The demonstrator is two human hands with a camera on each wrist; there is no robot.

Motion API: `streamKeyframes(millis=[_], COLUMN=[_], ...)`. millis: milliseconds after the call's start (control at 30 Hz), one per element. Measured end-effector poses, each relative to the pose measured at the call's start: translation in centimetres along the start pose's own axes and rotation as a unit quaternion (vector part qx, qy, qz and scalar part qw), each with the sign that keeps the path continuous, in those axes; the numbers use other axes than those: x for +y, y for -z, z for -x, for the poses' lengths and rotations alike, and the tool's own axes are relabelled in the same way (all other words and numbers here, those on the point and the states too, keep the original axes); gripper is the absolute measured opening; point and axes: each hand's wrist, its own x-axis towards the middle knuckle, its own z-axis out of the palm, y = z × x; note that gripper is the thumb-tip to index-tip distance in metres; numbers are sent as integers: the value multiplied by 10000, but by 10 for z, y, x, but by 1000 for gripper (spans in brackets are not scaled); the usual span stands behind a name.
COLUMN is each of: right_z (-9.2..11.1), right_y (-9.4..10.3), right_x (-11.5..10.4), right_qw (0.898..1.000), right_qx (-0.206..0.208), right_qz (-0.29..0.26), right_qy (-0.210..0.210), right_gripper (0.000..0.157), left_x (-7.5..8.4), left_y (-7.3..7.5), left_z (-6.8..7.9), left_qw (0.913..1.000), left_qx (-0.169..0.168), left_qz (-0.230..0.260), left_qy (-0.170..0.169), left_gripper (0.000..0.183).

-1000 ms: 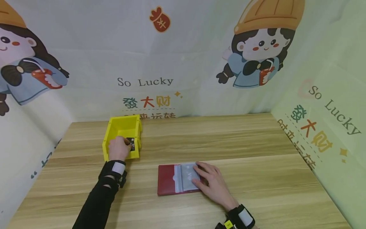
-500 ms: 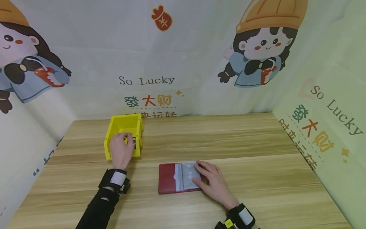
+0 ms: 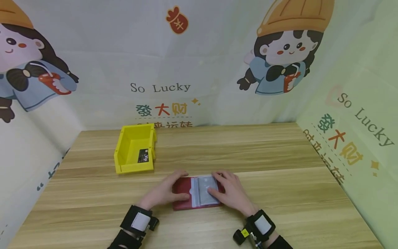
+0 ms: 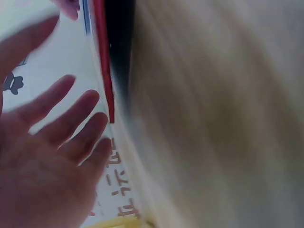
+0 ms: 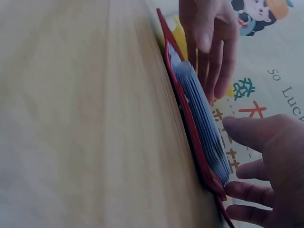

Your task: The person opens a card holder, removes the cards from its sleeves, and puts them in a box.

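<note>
A red card holder (image 3: 181, 186) lies spread on the table, its stack of clear sleeves (image 3: 203, 204) on the right half. At its left end is my left hand (image 3: 163, 191), thumb over the red cover and fingers by the far edge. Those fingers look spread and hold nothing in the left wrist view. My right hand (image 3: 233, 193) rests at the right end, thumb over the sleeves. In the right wrist view, the right fingertips (image 5: 240, 190) are right at the holder's edge, and the sleeves (image 5: 202, 114) fan up from the red cover.
A yellow bin (image 3: 130, 145) stands at the back left of the wooden table (image 3: 248, 148). Inside it lies a black card (image 3: 143, 156) marked "Vip". Printed cloth (image 3: 214, 69) hangs behind the table and along both sides.
My left hand has left the yellow bin and come right and nearer to the card holder's left end. The black card stays in the bin. My right hand has hardly moved.
</note>
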Motion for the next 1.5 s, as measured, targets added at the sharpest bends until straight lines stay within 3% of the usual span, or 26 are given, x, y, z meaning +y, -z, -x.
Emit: streamKeyframes(millis=[100, 200, 500, 667, 833, 1000, 1133, 1267, 1333, 1500], right_z=[-7, -13, -19, -20, -20, -17, -15, -15, -15, -15], right_y=[2, 4, 9, 8, 2, -4, -13, -20, -24, -30], right_x=[0, -1, -2, -4, -10, -17, -21, -23, -23, -24], right_qw=[9997, 9993, 9988, 9996, 9924, 9806, 9737, 9743, 9761, 9802], right_qx=[-82, -187, -151, 219, 653, 719, 634, 587, 601, 686], right_qz=[210, 276, 429, -48, -1028, -1823, -2189, -2135, -1989, -1599], right_qy=[110, 185, 208, 159, 182, 59, 79, 422, 635, 943], right_gripper=[59, 55, 44, 29, 13, 22, 31, 35, 35, 32], left_x=[-7, -11, -16, -17, -21, -24, -25, -25, -25, -25], left_y=[-1, -1, -1, -2, -3, -3, -2, -1, -2, -4], left_z=[3, 5, 5, 5, 5, 5, 6, 5, 5, 4], left_qw=[9985, 9967, 9946, 9947, 9942, 9934, 9898, 9769, 9706, 9733], left_qx=[-515, -753, -924, -868, -873, -824, -701, -511, -414, -275], left_qz=[163, 284, 465, 545, 634, 787, 1155, 1922, 2193, 2096], left_qy=[-51, -62, -31, -48, 27, 142, 462, 777, 897, 895], left_gripper=[98, 110, 113, 111, 110, 102, 80, 51, 45, 53])
